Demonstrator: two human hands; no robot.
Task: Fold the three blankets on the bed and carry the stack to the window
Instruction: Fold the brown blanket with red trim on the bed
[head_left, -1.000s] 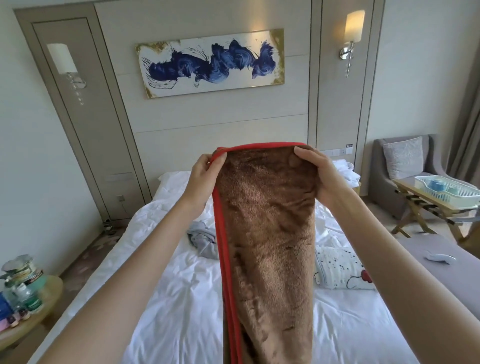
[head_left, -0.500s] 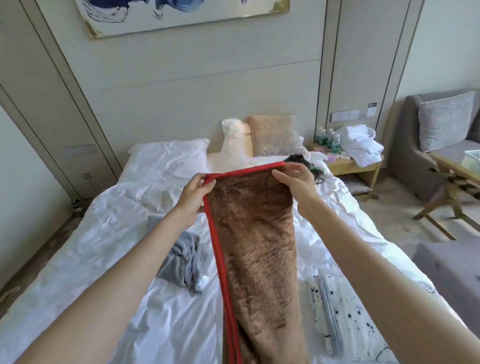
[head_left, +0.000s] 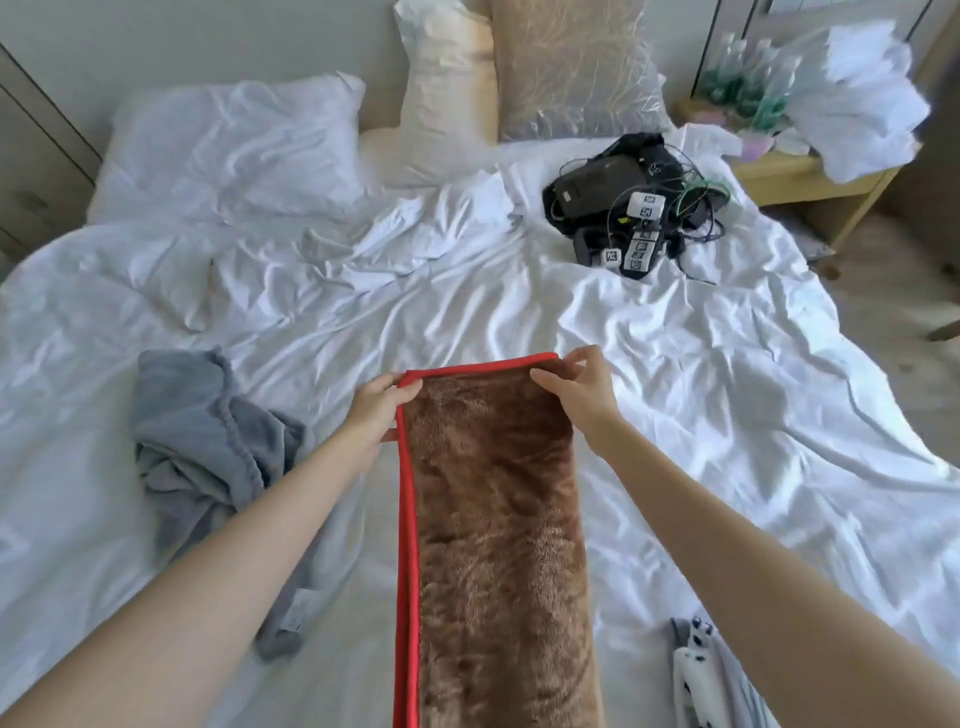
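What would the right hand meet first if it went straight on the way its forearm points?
Probably the rumpled white duvet, just past the brown blanket edge the right hand pinches; farther along lies the white pillow. How high the hand is held is unclear.

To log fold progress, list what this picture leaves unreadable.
Head view:
1. Brown blanket: lower end cut off by the bottom edge.
2. Spotted white blanket: mostly cut off by the bottom edge.
3. Grey blanket: near part hidden under the left forearm.
4. Bottles on the nightstand: blurred, labels unreadable.
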